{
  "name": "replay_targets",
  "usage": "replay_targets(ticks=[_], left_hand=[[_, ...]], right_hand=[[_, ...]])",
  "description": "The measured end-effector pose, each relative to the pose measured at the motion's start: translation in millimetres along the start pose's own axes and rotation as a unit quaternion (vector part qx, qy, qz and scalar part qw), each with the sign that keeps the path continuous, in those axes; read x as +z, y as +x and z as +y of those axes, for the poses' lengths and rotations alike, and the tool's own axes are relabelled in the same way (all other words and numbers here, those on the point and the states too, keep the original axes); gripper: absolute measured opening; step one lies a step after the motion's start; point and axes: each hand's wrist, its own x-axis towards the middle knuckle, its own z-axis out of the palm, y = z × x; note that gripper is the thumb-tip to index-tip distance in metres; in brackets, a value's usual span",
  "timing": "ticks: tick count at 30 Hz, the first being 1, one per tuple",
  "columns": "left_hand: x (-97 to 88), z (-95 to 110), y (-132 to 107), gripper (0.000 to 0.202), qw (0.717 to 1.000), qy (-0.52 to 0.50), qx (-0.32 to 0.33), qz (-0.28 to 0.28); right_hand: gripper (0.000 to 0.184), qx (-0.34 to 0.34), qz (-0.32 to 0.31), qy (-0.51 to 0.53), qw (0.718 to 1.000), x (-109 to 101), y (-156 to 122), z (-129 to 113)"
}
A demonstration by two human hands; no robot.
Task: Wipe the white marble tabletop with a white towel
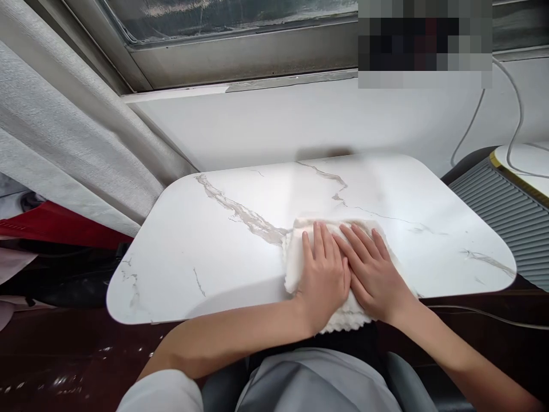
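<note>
A cream-white fluffy cloth with a scalloped edge lies at the near edge of the white marbled table, part of it hanging over. My left hand rests flat on the cloth, its fingers stretched away from me. Beside it, my right hand presses on the same cloth with fingers spread a little. The two hands meet at the thumbs. Under the palms the cloth is hidden, and neither hand is wrapped around it.
A window frame and white wall stand behind the table. Grey curtains hang at the left, above a red item. To the right is a grey ribbed cabinet with a white cable trailing over it.
</note>
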Motion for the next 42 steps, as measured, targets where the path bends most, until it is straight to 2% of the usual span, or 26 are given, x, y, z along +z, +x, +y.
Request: replay_targets(ticks=[4, 9, 17, 20, 25, 30, 34, 38, 42], left_hand=[[6.5, 13.3, -7.2, 0.057, 0.999, -0.051, -0.004, -0.001], [10.2, 24.7, 3.2, 0.061, 0.997, -0.067, 0.034, 0.000], [7.5, 19.6, 10.5, 0.057, 0.992, -0.093, 0.082, -0.022], [10.2, 16.6, 21.8, 0.057, 0.991, -0.096, 0.090, -0.014], [20.5, 12.1, 64.8, 0.056, 0.993, -0.090, 0.071, 0.006], [29.5, 1.7, 122.0, 0.050, 0.997, -0.069, 0.016, 0.035], [33.4, -12.3, 163.7, 0.049, 0.997, -0.034, -0.044, 0.061], [36.4, -26.4, 195.5, 0.048, 0.991, -0.020, -0.107, 0.080], [39.8, -36.7, 219.3, 0.047, 0.989, -0.020, -0.121, 0.086]], right_hand=[[0.076, -0.008, -0.018, 0.029, 0.999, -13.3, -17.2, 6.6], [0.069, 0.035, -0.030, 0.057, 0.997, -24.5, -23.3, 29.1], [0.066, 0.040, -0.024, 0.070, 0.996, -23.5, -22.4, 44.2], [0.064, 0.052, -0.032, 0.064, 0.996, -21.7, -13.3, 51.5], [0.062, 0.047, -0.040, 0.037, 0.997, -11.6, 23.2, 84.1], [0.058, 0.076, -0.072, 0.011, 0.994, 0.7, 79.4, 121.7], [0.056, 0.117, -0.108, 0.027, 0.987, 7.8, 123.6, 136.7], [0.054, 0.153, -0.078, 0.049, 0.984, 17.1, 156.0, 143.7], [0.052, 0.141, -0.041, 0.074, 0.986, 25.5, 175.2, 155.6]])
